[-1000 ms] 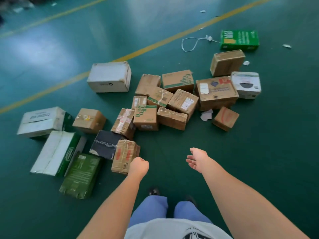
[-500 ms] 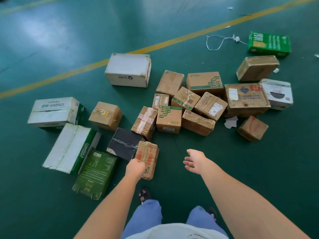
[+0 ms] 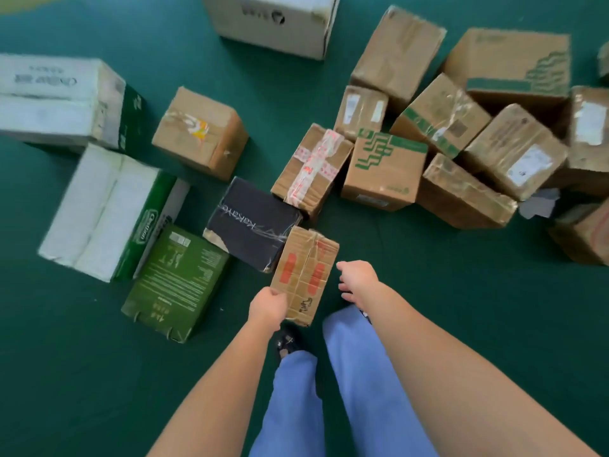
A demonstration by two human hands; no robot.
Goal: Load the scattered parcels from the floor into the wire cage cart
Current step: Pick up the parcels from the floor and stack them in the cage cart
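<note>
A person's left hand [image 3: 267, 305] has its grip closed on the near corner of a taped brown parcel [image 3: 304, 275] lying on the green floor [image 3: 461, 291], touching a black box [image 3: 252, 224]; the right hand [image 3: 357, 280], fingers apart, hovers just beside it. Half a second ago, both hands were short of the parcel.

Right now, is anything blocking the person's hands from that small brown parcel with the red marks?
Nothing visible does. The left hand already touches the red-marked parcel at its near left corner, and only bare green floor lies between the open right hand and its right side.
</note>
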